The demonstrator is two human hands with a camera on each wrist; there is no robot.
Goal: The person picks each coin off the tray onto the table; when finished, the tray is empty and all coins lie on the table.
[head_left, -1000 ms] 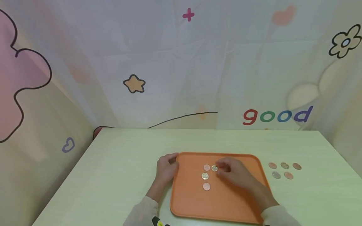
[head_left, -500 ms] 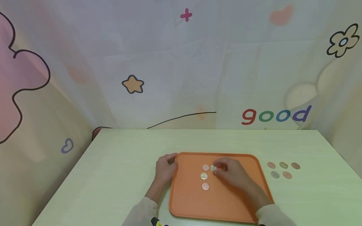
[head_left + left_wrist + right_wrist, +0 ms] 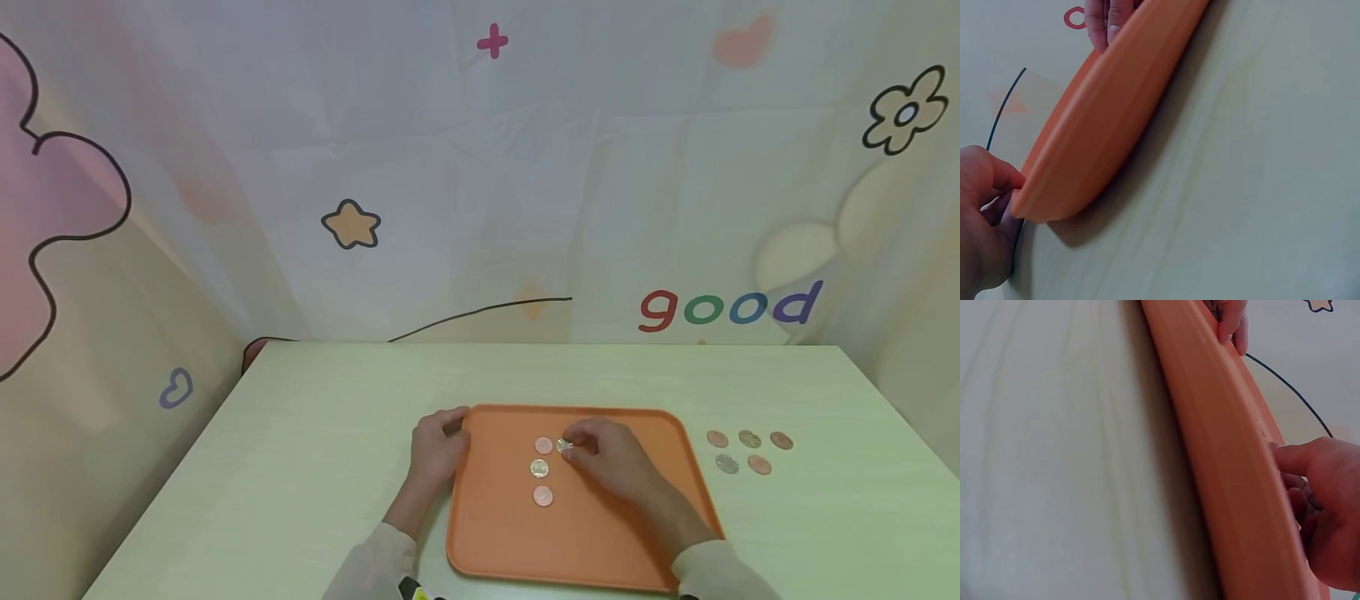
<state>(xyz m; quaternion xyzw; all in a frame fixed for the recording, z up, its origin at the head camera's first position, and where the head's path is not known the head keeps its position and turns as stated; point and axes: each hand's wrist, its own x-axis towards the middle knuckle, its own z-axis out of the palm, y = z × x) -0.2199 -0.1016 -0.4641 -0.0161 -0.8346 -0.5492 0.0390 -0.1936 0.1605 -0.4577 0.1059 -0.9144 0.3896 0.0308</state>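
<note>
An orange tray lies on the table. At its far left corner my left hand grips the rim, fingers on the edge in the left wrist view. Above the tray's middle, my right hand has thumb and index finger around a shiny coin, pinching it against the tray floor and partly covering it. Left of that coin lies a copper coin. Below are a gold-coloured coin and another copper coin, in a rough column. The wrist views hide most coins behind the tray wall.
Right of the tray, several coins lie flat on the table in two rows, among them a silver coin and a copper coin. The pale table ends at a patterned cloth behind it.
My right hand's fingertips have moved slightly left and come over the shiny coin, covering more of it. The left hand stays at the tray's corner. The view has shifted slightly.
</note>
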